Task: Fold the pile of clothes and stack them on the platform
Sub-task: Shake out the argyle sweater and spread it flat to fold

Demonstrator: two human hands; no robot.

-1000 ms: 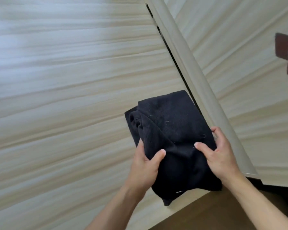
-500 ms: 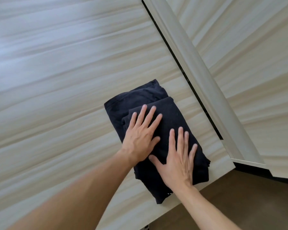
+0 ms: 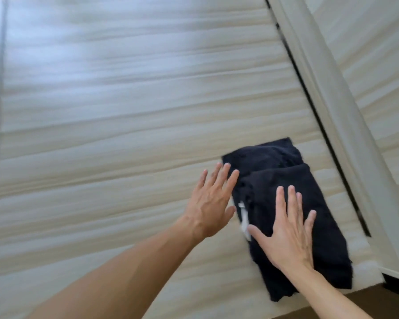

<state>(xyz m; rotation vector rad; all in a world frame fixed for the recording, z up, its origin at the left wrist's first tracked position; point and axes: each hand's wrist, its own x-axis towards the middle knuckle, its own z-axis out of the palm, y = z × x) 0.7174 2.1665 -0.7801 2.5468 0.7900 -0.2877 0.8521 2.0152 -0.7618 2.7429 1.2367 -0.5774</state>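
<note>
Head view: A person is finishing with a folded dark garment (image 3: 327, 231) that is lying on the pale wood-grain platform (image 3: 101, 134), near its front right corner and just beside the grey rail (image 3: 332, 111) running along the right side. The right hand (image 3: 286, 231) is lying flat on the near half of the garment, fingers straight and spread, gripping nothing. The left hand (image 3: 207, 203) is also spread flat, now over the bare platform at the garment's left edge. Whether its palm is touching the wood cannot be told. The hands are apart, with a white tag (image 3: 244, 219) showing at the fold between them.

A second ago both hands were gripping the garment in the air. Half a second ago both were pressing it flat on the platform. Now the left hand is sliding off to the side while the right is staying on the cloth. That suggests the smoothing is ending and this piece is counting as folded and set down. No other clothes are showing here, so how much of the pile is left cannot be judged. The next piece would likely be going on top of this one.
</note>
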